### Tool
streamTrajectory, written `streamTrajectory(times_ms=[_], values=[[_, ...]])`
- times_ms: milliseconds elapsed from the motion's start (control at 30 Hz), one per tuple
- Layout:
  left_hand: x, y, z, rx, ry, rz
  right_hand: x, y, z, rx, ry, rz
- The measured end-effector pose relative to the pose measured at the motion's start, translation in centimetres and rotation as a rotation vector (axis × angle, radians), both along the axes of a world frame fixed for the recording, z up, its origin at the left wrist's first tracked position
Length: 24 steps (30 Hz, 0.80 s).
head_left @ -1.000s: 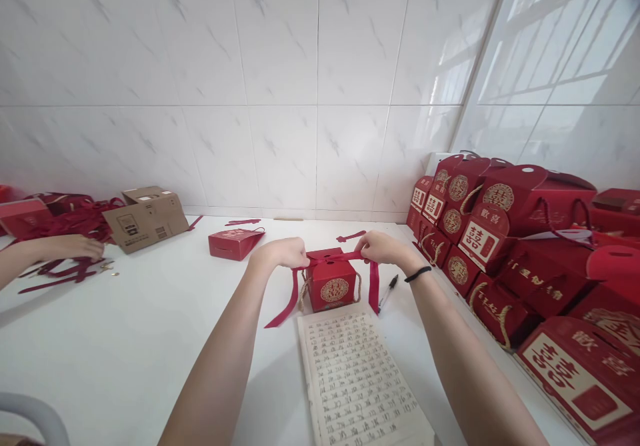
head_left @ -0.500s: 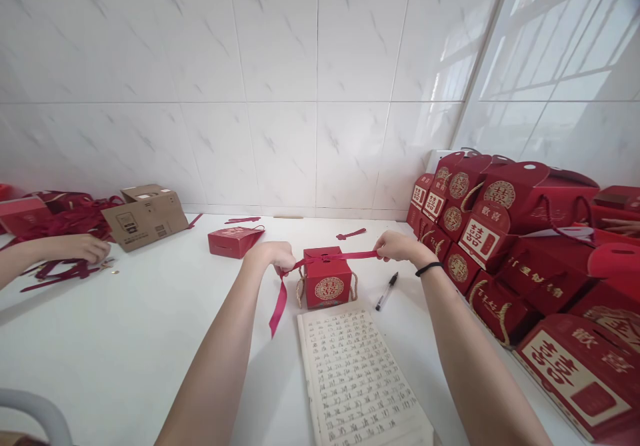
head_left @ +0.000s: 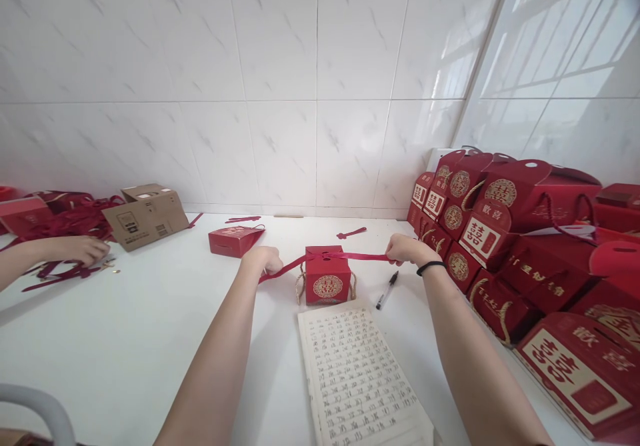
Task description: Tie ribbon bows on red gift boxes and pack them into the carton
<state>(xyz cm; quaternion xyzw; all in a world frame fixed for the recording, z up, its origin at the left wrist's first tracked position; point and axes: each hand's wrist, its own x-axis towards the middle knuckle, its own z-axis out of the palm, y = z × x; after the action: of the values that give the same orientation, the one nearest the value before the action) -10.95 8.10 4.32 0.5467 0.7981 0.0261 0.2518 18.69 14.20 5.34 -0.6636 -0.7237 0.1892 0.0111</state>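
Red satin ribbon (head_left: 350, 257) is held taut between two bare hands on a white tabletop (head_left: 150, 339), each end pinched in closed fingers: the left hand (head_left: 263, 260) is drawn out to one side, the right hand (head_left: 407, 249), banded at the wrist by a black hair tie (head_left: 431, 267), to the other. The ribbon is knotted on top of a small red cardboard gift box (head_left: 327, 276) with a gold emblem and rope handles, which stands between the hands. A sheet of lined paper (head_left: 357, 373) filled with handwritten marks is laid just in front of the box, and a black pen (head_left: 387, 291) beside it. Larger red gift boxes (head_left: 505, 233) are stacked along the right. At far left, another person's hand (head_left: 80, 249) is rested on loose red ribbons (head_left: 65, 223) near a brown carton (head_left: 145, 216).
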Motion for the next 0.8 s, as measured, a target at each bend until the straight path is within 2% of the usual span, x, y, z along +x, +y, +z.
streamTrajectory(times_ms=[100,233,367,500,600,800], values=[[0.2,-0.3,0.8,0.124,0.005,0.009,-0.2,-0.2,0.2,0.116,-0.023,-0.029],[1.9,-1.0,2.5,0.244,-0.147,-0.127,-2.1,-1.0,0.7,0.136,0.112,0.185],[3.1,-1.4,3.1,0.169,-0.189,-0.236,-4.3,-1.7,0.2,0.035,0.241,0.361],[3.1,-1.4,3.2,0.053,-0.110,-0.282,-5.1,-1.7,-0.6,-0.135,0.347,0.365],[3.0,-1.3,3.3,-0.016,-0.054,-0.351,-5.0,-1.6,-0.7,-0.186,0.406,0.396],[3.0,-0.6,3.1,0.026,-0.072,-0.413,-4.5,-1.4,-0.7,-0.230,0.559,0.423]])
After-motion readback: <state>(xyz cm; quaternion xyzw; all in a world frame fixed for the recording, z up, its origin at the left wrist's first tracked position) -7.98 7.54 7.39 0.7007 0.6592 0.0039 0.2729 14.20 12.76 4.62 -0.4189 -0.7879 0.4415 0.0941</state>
